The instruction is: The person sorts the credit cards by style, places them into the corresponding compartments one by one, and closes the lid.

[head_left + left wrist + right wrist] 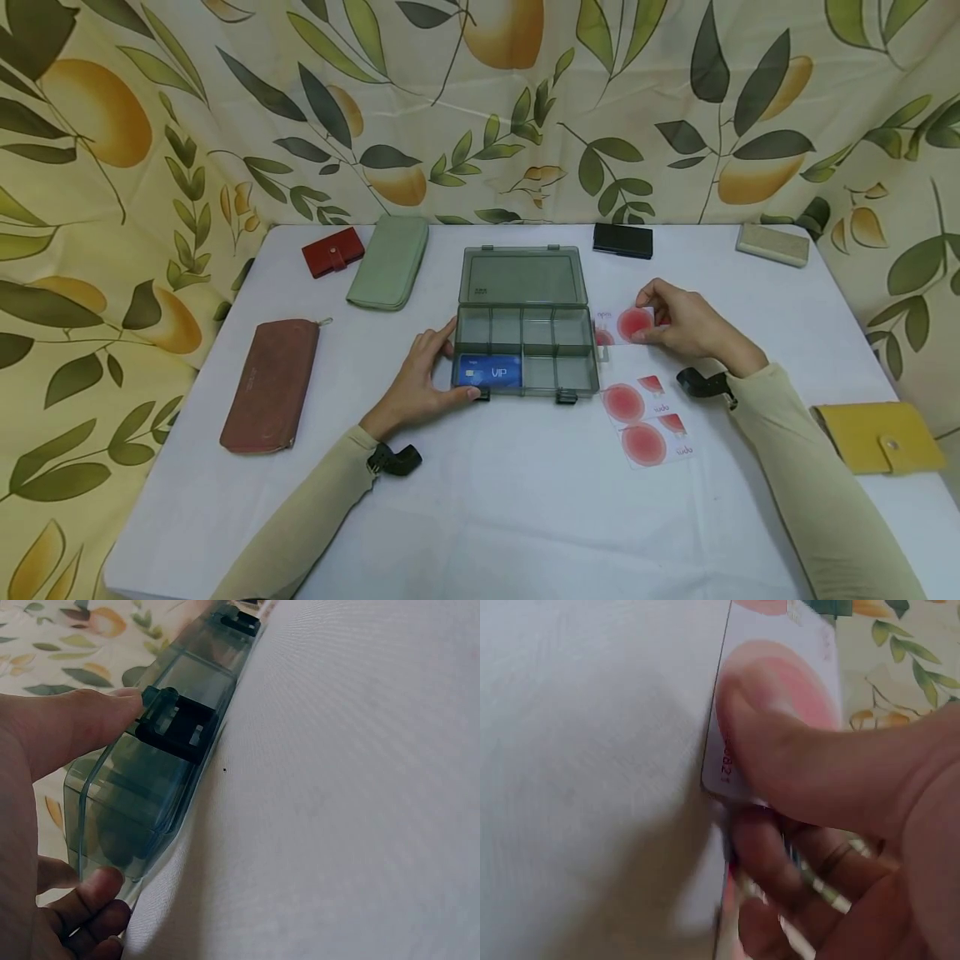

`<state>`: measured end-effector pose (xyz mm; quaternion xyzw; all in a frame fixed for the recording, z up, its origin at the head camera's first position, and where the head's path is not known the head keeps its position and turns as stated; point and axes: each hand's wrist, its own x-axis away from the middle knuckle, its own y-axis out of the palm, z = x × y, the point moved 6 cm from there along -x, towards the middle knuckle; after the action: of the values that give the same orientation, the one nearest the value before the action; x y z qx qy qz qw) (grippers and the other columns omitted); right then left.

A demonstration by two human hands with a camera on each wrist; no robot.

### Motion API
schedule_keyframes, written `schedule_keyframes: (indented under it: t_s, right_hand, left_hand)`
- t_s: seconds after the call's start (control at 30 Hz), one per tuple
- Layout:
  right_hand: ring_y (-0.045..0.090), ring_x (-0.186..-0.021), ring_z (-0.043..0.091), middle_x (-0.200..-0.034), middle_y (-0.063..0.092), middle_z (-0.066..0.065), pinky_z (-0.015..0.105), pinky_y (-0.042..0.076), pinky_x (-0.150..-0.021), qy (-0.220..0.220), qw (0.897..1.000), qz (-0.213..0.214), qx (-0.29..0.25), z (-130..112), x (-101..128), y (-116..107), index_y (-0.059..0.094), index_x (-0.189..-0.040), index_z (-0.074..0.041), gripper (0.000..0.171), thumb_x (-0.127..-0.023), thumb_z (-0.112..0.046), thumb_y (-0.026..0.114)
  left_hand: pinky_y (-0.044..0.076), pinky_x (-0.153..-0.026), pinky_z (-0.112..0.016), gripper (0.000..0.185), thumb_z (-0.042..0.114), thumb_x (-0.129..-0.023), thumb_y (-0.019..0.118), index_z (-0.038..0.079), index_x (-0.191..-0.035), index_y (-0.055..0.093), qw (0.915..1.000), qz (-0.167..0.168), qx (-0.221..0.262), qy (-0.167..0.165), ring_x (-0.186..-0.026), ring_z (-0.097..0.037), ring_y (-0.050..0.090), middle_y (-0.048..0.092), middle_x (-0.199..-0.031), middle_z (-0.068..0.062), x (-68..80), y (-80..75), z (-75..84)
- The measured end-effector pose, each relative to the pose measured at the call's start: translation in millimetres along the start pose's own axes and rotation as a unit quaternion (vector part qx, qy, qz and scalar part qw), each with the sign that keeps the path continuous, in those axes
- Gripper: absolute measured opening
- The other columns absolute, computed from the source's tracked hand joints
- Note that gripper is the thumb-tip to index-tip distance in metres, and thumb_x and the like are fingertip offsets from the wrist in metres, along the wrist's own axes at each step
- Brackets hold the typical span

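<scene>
A green see-through compartment box (552, 341) lies with its lid (522, 277) flipped back. In its front left section rests a blue VIP card (490, 372). My left hand (422, 375) grips the box's front left corner. The left wrist view has the thumb by a dark latch (177, 724) and the fingers curled at the side wall. Just right of the box, my right hand (686, 327) pinches a white card with pink circles (617, 324). Its thumb presses on the pink print in the right wrist view. Two similar cards (624, 402) (645, 444) lie in front, edges overlapping.
Left on the white table (525, 517) are a brown wallet (270, 386), a green wallet (388, 262) and a red card holder (333, 252). A black case (622, 241) and a beige case (772, 244) lie at the back. A yellow wallet (881, 437) sits beyond my right forearm.
</scene>
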<state>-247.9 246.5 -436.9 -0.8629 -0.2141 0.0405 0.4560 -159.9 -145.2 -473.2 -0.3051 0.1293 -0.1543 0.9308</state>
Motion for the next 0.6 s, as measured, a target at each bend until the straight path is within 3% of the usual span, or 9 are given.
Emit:
schedule_keyframes:
  t_s: [0.17, 0.33, 0.5, 0.6]
  right_hand:
    - [0.063, -0.093, 0.03, -0.115, 0.067, 0.02, 0.024, 0.046, -0.078, 0.002, 0.999, 0.028, -0.03, -3, 10, -12, 0.057, -0.123, -0.006, 0.033, -0.097, -0.007, 0.076]
    - [0.074, -0.087, 0.027, -0.123, 0.062, 0.023, 0.014, 0.052, -0.075, 0.02, 0.993, 0.083, -0.081, -7, 20, -31, 0.056, -0.133, -0.005, 0.036, -0.101, -0.004, 0.071]
    - [0.079, -0.077, 0.011, -0.115, 0.061, 0.008, 0.018, 0.059, -0.075, 0.033, 0.975, 0.12, -0.184, -14, 28, -38, 0.056, -0.145, -0.008, 0.047, -0.101, -0.005, 0.071]
    - [0.078, -0.081, 0.008, -0.114, 0.065, -0.001, 0.021, 0.06, -0.079, 0.003, 0.955, 0.125, -0.268, -24, 32, -35, 0.057, -0.148, -0.006, 0.057, -0.095, 0.003, 0.074]
  left_hand:
    - [0.039, -0.101, -0.047, 0.109, 0.031, -0.08, 0.09, 0.006, -0.167, 0.03, 1.0, 0.0, -0.001, 0.001, -0.111, -0.027, 0.043, 0.054, -0.117, -0.011, 0.1, 0.7, -0.2]
    - [0.039, -0.102, -0.047, 0.109, 0.032, -0.08, 0.09, 0.008, -0.168, 0.029, 1.0, -0.002, -0.002, -0.002, -0.112, -0.027, 0.043, 0.053, -0.117, -0.011, 0.2, 0.8, -0.7]
    - [0.039, -0.103, -0.049, 0.11, 0.032, -0.08, 0.09, 0.009, -0.168, 0.028, 1.0, -0.001, -0.003, 0.0, -0.112, -0.027, 0.043, 0.054, -0.118, -0.011, 0.4, 0.1, 0.1]
    - [0.039, -0.103, -0.05, 0.11, 0.032, -0.081, 0.09, 0.008, -0.168, 0.028, 1.0, -0.002, -0.003, 0.002, -0.113, -0.027, 0.043, 0.054, -0.117, -0.011, 0.4, -0.3, 0.8]
